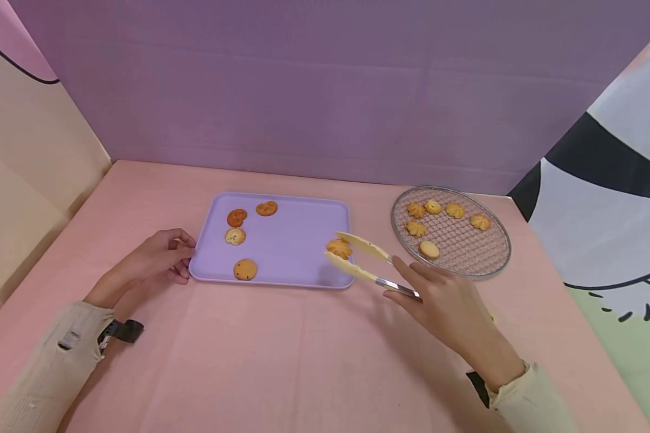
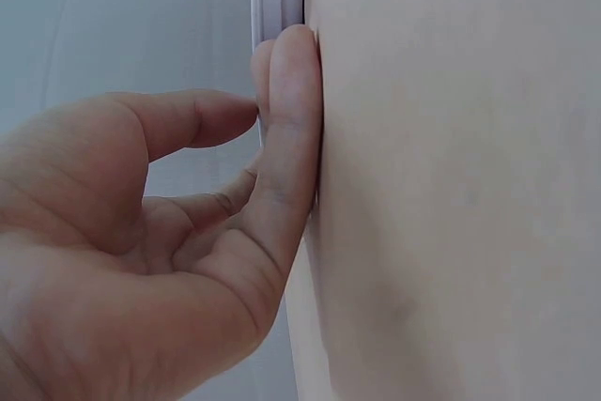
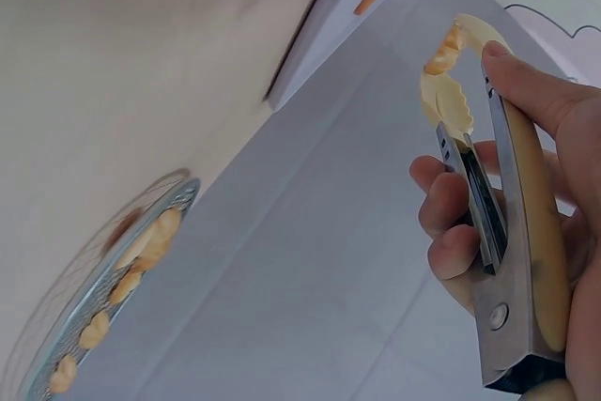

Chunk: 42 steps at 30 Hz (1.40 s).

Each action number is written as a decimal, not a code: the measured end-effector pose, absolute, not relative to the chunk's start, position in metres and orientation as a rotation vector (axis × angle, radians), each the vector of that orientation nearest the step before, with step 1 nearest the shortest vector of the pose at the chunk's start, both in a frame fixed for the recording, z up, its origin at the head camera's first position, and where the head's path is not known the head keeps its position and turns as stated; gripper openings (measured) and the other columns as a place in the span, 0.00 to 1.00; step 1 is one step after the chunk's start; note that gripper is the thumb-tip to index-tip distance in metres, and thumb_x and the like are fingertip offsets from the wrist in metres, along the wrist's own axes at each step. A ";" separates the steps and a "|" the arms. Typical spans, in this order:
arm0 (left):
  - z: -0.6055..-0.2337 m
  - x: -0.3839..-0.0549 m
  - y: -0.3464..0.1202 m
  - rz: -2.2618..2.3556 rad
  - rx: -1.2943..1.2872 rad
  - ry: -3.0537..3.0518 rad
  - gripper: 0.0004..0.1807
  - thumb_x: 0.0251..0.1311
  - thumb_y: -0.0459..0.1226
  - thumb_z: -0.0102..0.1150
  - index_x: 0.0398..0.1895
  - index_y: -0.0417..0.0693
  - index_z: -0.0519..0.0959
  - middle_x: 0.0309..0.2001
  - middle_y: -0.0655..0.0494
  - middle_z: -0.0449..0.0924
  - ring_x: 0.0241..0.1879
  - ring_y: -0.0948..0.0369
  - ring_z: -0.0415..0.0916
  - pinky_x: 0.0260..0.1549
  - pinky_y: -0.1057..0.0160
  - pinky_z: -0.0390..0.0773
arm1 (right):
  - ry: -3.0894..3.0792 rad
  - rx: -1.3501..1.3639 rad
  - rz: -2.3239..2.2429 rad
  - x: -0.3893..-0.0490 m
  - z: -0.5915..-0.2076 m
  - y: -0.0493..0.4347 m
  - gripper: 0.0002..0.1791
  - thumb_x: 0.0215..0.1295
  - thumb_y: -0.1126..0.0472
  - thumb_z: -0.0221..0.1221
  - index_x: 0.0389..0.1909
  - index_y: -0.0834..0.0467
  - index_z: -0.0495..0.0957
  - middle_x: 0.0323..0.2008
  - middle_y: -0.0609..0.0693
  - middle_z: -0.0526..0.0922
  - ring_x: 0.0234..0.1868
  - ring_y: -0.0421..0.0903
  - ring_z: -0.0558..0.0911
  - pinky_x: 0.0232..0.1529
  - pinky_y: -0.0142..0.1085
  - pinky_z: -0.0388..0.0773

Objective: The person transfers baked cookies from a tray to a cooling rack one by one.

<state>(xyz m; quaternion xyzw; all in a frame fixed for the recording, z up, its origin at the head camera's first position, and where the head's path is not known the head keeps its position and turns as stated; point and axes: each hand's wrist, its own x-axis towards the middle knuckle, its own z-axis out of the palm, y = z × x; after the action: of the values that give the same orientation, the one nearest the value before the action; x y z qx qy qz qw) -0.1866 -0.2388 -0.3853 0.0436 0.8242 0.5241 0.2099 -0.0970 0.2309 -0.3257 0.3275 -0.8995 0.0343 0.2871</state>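
Observation:
My right hand [image 1: 449, 304] grips a pair of tongs [image 1: 360, 273] with cream tips and metal arms. Between the tips is a ridged golden cookie [image 1: 339, 248], held over the right end of a purple tray [image 1: 298, 240]; the right wrist view also shows this cookie [image 3: 445, 50] pinched. At the tray's left edge, my left hand [image 1: 154, 257] holds the rim between thumb and fingers, the fingertips low against the table in the left wrist view. On the tray lie two pretzel cookies [image 1: 266, 208], a pale round cookie [image 1: 235, 236] and a speckled flat cookie [image 1: 245, 269].
Right of the tray stands a round wire rack [image 1: 460, 246] with a metal rim, bearing several cookies, among them a smooth pale oval one [image 1: 429, 249]. A pink cloth covers the table [image 1: 238, 355]. Purple fabric [image 1: 281, 108] rises behind; printed panels flank both sides.

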 end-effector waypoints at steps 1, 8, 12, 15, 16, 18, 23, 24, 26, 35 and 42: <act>-0.385 -0.186 -0.239 1.454 0.119 2.294 0.19 0.61 0.34 0.49 0.50 0.30 0.60 0.31 0.42 0.71 0.23 0.57 0.77 0.28 0.56 0.82 | -2.403 0.869 0.092 -0.097 -0.327 0.233 0.30 0.47 0.45 0.63 0.51 0.57 0.75 0.29 0.51 0.81 0.20 0.46 0.77 0.17 0.39 0.74; -0.382 -0.185 -0.241 1.448 0.139 2.300 0.20 0.61 0.34 0.49 0.51 0.29 0.60 0.31 0.41 0.72 0.23 0.57 0.77 0.28 0.56 0.82 | -2.404 0.817 0.099 -0.096 -0.332 0.247 0.31 0.45 0.45 0.64 0.50 0.56 0.76 0.35 0.53 0.84 0.23 0.48 0.80 0.19 0.42 0.76; -0.383 -0.186 -0.241 1.451 0.138 2.293 0.20 0.61 0.34 0.48 0.51 0.29 0.60 0.30 0.41 0.72 0.23 0.56 0.77 0.28 0.56 0.82 | -2.434 0.749 0.096 -0.094 -0.333 0.256 0.32 0.43 0.46 0.66 0.51 0.54 0.76 0.30 0.51 0.84 0.19 0.44 0.77 0.16 0.37 0.73; -0.385 -0.187 -0.241 1.446 0.121 2.296 0.19 0.62 0.35 0.48 0.50 0.30 0.60 0.30 0.41 0.72 0.23 0.56 0.77 0.28 0.56 0.82 | -2.447 0.688 0.107 -0.093 -0.334 0.264 0.32 0.41 0.46 0.67 0.50 0.53 0.76 0.28 0.50 0.84 0.18 0.43 0.76 0.14 0.37 0.71; -0.385 -0.188 -0.241 1.445 0.121 2.296 0.19 0.62 0.35 0.49 0.50 0.31 0.60 0.31 0.41 0.72 0.23 0.56 0.77 0.29 0.56 0.82 | -2.449 0.667 0.110 -0.093 -0.334 0.267 0.31 0.41 0.46 0.67 0.50 0.53 0.77 0.28 0.50 0.84 0.18 0.43 0.76 0.13 0.37 0.72; -0.385 -0.188 -0.240 1.449 0.121 2.292 0.20 0.62 0.35 0.49 0.51 0.31 0.60 0.31 0.41 0.72 0.24 0.55 0.77 0.29 0.56 0.82 | -2.439 0.633 0.111 -0.093 -0.335 0.273 0.31 0.40 0.46 0.67 0.49 0.53 0.77 0.28 0.50 0.84 0.18 0.45 0.77 0.12 0.39 0.71; -0.383 -0.188 -0.239 1.447 0.131 2.298 0.20 0.62 0.35 0.49 0.51 0.29 0.60 0.30 0.41 0.72 0.23 0.55 0.77 0.28 0.56 0.82 | -2.437 0.543 0.087 -0.093 -0.335 0.287 0.31 0.40 0.45 0.67 0.48 0.53 0.78 0.26 0.54 0.83 0.12 0.45 0.72 0.08 0.38 0.65; -0.383 -0.187 -0.239 1.444 0.132 2.301 0.20 0.62 0.35 0.49 0.51 0.29 0.60 0.30 0.41 0.72 0.23 0.55 0.77 0.28 0.56 0.82 | -2.441 0.525 0.082 -0.093 -0.335 0.290 0.31 0.40 0.45 0.67 0.48 0.53 0.78 0.24 0.55 0.83 0.11 0.45 0.70 0.07 0.38 0.63; -0.383 -0.188 -0.239 1.439 0.128 2.302 0.20 0.62 0.36 0.49 0.50 0.30 0.60 0.30 0.41 0.72 0.23 0.56 0.77 0.28 0.56 0.82 | -2.452 0.483 0.080 -0.093 -0.336 0.296 0.31 0.39 0.45 0.67 0.47 0.53 0.78 0.23 0.56 0.83 0.10 0.45 0.69 0.07 0.38 0.62; -0.383 -0.187 -0.239 1.436 0.123 2.294 0.21 0.62 0.36 0.48 0.52 0.30 0.59 0.31 0.42 0.72 0.24 0.56 0.77 0.28 0.56 0.82 | -2.523 0.316 0.080 -0.093 -0.338 0.322 0.33 0.39 0.43 0.67 0.49 0.53 0.77 0.08 0.50 0.72 0.08 0.40 0.60 0.06 0.36 0.54; -0.384 -0.187 -0.238 1.399 0.089 2.314 0.20 0.62 0.37 0.48 0.51 0.32 0.60 0.31 0.41 0.72 0.24 0.55 0.78 0.29 0.57 0.82 | -2.596 0.233 0.107 -0.095 -0.344 0.343 0.33 0.43 0.41 0.65 0.50 0.55 0.76 0.04 0.44 0.60 0.09 0.43 0.59 0.07 0.37 0.54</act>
<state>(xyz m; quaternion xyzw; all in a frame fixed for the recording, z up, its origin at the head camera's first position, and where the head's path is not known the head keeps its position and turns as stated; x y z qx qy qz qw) -0.1874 -0.2381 -0.3844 0.0323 0.8351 0.5049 0.2161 -0.0955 0.3433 -0.3437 0.0862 -0.9600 0.0396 0.2634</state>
